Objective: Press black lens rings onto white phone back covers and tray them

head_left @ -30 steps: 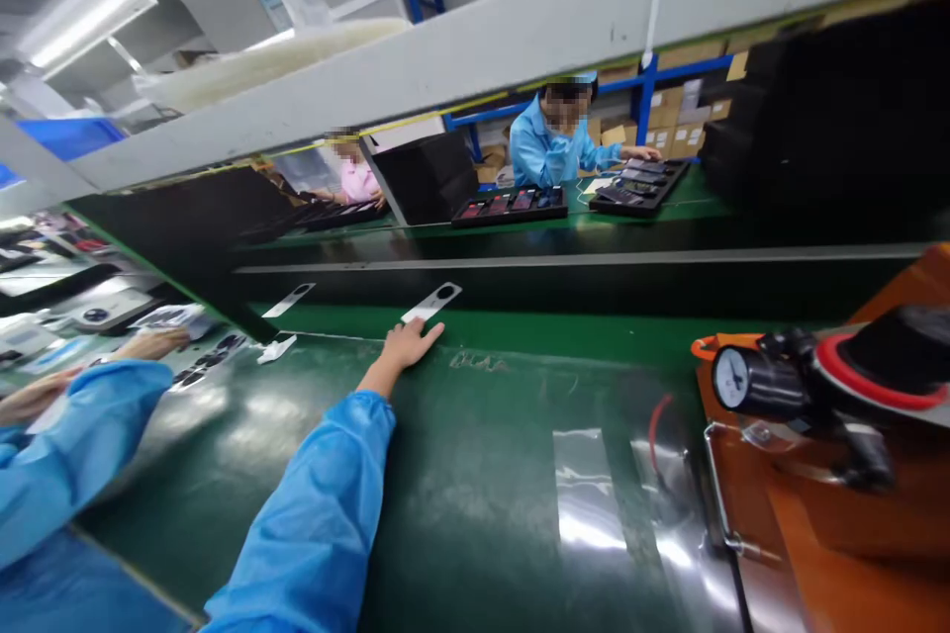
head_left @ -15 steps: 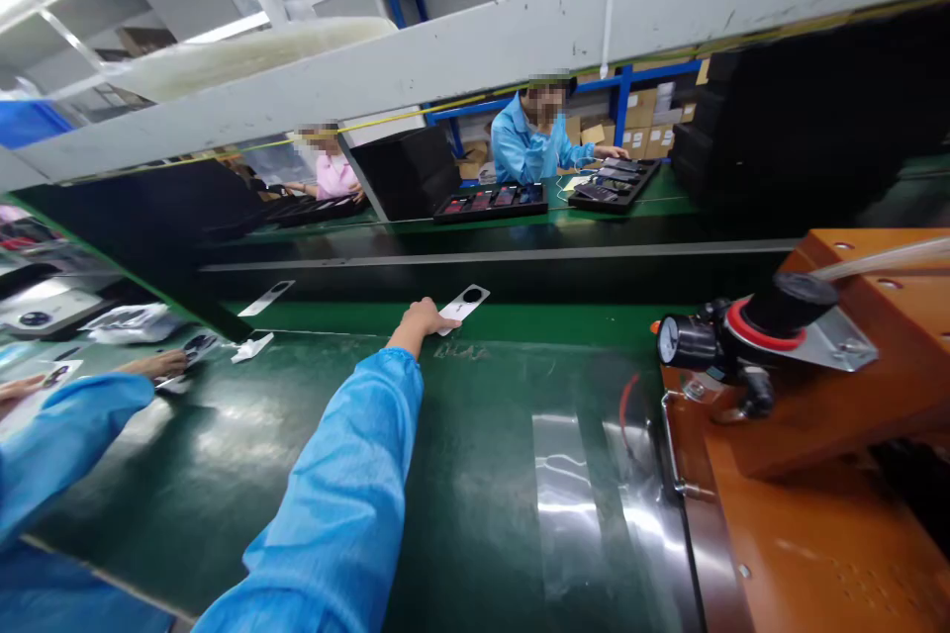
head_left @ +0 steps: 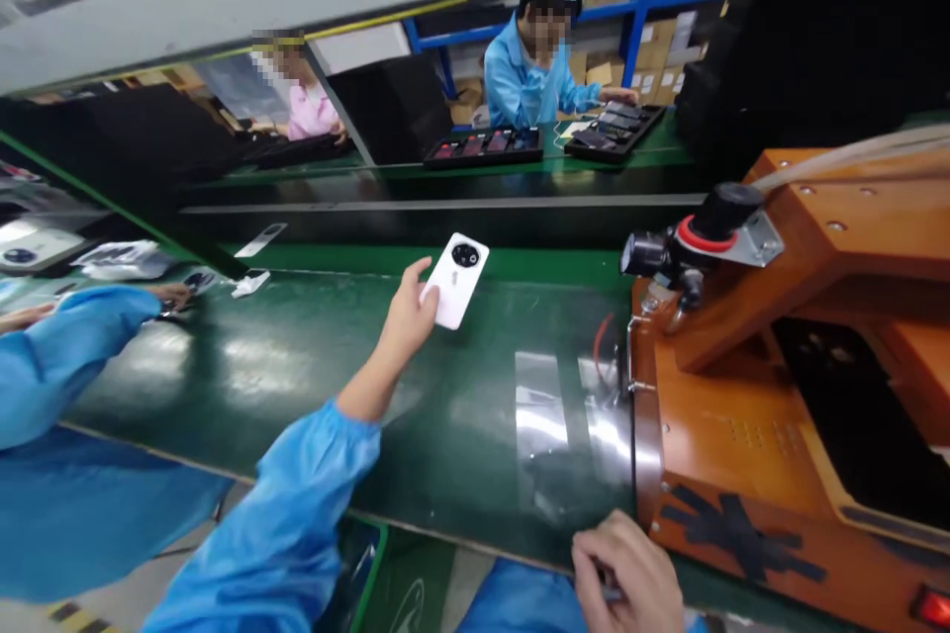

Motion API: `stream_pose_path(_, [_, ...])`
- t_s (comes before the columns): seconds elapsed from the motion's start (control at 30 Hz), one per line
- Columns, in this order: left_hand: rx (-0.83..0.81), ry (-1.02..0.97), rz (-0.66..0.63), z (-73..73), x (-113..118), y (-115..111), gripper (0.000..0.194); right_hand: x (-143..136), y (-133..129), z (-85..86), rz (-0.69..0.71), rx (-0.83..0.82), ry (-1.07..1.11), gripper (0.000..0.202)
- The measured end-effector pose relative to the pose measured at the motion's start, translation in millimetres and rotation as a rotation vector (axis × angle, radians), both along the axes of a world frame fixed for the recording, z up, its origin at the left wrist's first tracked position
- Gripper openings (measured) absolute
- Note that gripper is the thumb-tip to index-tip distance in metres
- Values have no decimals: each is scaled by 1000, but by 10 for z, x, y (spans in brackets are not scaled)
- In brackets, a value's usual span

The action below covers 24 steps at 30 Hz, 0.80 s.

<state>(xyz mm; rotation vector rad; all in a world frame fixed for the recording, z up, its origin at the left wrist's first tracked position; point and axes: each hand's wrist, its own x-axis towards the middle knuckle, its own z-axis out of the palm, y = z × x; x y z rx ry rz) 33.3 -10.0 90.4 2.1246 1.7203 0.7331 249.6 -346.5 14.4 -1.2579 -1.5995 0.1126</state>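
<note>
A white phone (head_left: 454,289) stood tipped up over the green bench (head_left: 445,435) in a worker's left hand (head_left: 407,315), its back turned to the wearer; half a second earlier it had lain low along the far edge with the hand at its near end. The right hand (head_left: 630,574), out of frame before, had come into view at the near edge, just beside the orange machine (head_left: 690,386), more of which now showed.

The phone's long axis ran steeply from lower left to upper right. Its camera disc (head_left: 466,255) marked the upper end, pointing away from the wearer and leaning right; the plain end pointed down toward the bench.

The left hand was clamped on the phone's left edge, thumb across the back and fingers partly hidden. The right hand's fingers were curled toward the thumb; whether they gripped anything could not be told.

Clear film (head_left: 540,401) lay between the phone and the machine. A white plate (head_left: 261,239) with a round hole remained at the bench's far side. At left, a co-worker's blue sleeve (head_left: 96,326) reached over the same bench.
</note>
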Motion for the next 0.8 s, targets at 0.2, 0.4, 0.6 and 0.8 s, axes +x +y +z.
stream_pose_path(0.2, [-172, -544, 78, -518, -459, -2312, 37, 34, -24, -36, 68, -82, 70, 21])
stream_pose_path(0.4, [-383, -615, -71, -809, -179, -3259, 51, 35, -23, 41, 71, -120, 90, 14])
stream_pose_path(0.6, [-359, -353, -285, -826, -196, -3251, 84, -140, 134, 301, 33, -347, 192, 10])
stream_pose_path(0.8, [256, -59, -258, -1029, -378, -3213, 69, -220, 667, 360, 102, -542, 123, 16])
